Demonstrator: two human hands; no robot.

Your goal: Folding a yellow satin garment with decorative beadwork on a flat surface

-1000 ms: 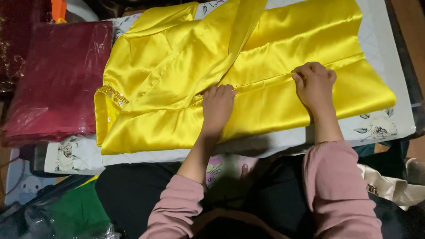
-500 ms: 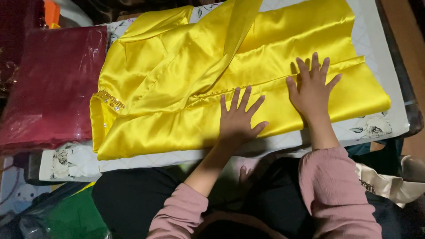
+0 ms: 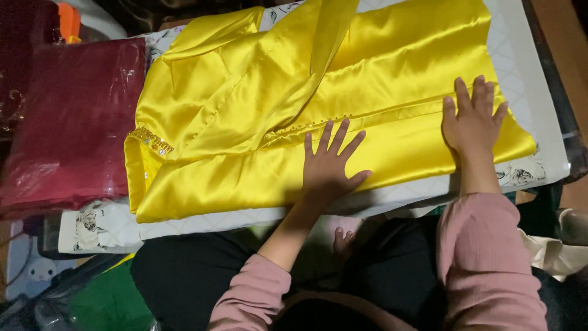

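Head view: both hands lay flat on a yellow satin garment spread over the white counter.
Left hand and right hand had fingers spread; the cloth looked light, soft, slippery, best gripped at its folded edge.

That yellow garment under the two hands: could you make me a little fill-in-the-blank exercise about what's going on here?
1. Both hands lie flat, fingers spread, on a shiny garment whose colour is ____.
2. The left hand and the right hand both come out of sleeves coloured ____.
3. The dark red bagged cloth lies on the garment's ____ side in the picture.
4. The garment rests on a white board, whose near edge shows printed ____.

Missing words: yellow; pink; left; flowers
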